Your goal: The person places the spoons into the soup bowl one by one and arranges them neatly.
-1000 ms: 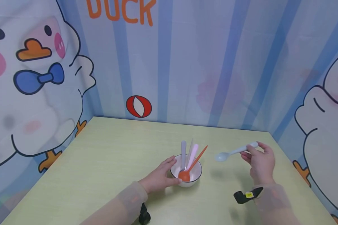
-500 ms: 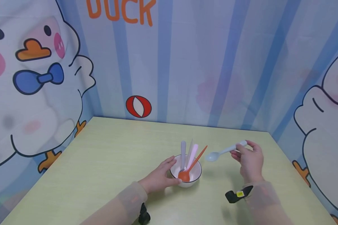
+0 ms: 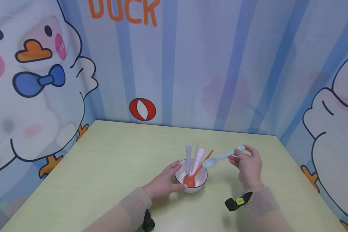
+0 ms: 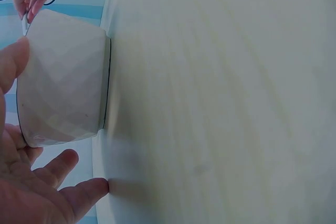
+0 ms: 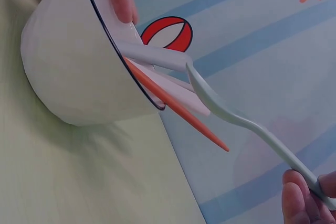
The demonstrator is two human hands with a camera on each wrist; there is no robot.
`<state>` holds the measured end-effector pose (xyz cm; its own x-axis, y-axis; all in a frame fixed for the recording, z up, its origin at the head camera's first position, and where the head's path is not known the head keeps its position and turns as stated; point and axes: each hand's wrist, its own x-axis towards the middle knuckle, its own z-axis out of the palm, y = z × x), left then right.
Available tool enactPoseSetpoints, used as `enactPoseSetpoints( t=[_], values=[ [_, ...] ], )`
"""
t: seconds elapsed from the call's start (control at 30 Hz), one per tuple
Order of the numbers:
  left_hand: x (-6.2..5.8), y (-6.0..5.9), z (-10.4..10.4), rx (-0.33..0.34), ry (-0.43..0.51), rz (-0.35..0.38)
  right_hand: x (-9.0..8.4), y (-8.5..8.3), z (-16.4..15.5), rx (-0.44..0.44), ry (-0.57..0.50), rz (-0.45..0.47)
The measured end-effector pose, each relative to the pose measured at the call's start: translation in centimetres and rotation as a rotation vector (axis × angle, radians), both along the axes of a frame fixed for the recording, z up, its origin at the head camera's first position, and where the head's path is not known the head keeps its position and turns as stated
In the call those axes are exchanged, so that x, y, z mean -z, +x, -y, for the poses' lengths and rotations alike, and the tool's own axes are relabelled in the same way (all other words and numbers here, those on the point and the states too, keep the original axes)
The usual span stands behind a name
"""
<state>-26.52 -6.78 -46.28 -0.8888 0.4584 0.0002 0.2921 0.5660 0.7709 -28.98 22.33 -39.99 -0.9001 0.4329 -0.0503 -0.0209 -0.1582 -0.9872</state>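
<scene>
A white bowl [image 3: 195, 187] with a dark rim stands on the pale table [image 3: 119, 154]. An orange spoon [image 3: 191, 179], a pink spoon [image 3: 199, 157] and a grey spoon [image 3: 188, 154] lean inside it. My left hand [image 3: 174, 177] cups the bowl's left side, thumb on the rim. My right hand [image 3: 237, 156] pinches the handle end of a pale blue spoon [image 3: 218, 159], whose head hovers just above the bowl's right rim. The right wrist view shows that pale blue spoon [image 5: 236, 116] beside the bowl [image 5: 79, 66], over the orange spoon [image 5: 178, 108]. The left wrist view shows the bowl [image 4: 63, 77] from the side.
Cartoon duck curtain walls [image 3: 220, 64] close the table in at the back, left and right. Black wrist straps sit on my right forearm [image 3: 235, 203] and left forearm [image 3: 148, 222]. Bare tabletop stretches to the left of the bowl.
My right hand has carried the pale blue spoon leftward, from well right of the bowl to its right rim. The left hand and bowl have stayed put.
</scene>
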Motion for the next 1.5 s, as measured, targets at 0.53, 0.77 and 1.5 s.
enactPoseSetpoints(
  t=[0.53, 0.77, 1.5],
  values=[
    [-0.2, 0.0, -0.1, -0.008, 0.004, 0.011, 0.9, 0.0, 1.7, -0.051, 0.008, 0.025],
    [0.0, -0.2, -0.3, -0.015, 0.0, 0.007, 1.5, -0.3, 2.1, -0.069, 0.014, 0.02],
    [-0.2, -0.7, -0.8, -0.027, 0.015, 0.015, 2.9, -0.5, 3.1, -0.157, 0.06, 0.086]
  ],
)
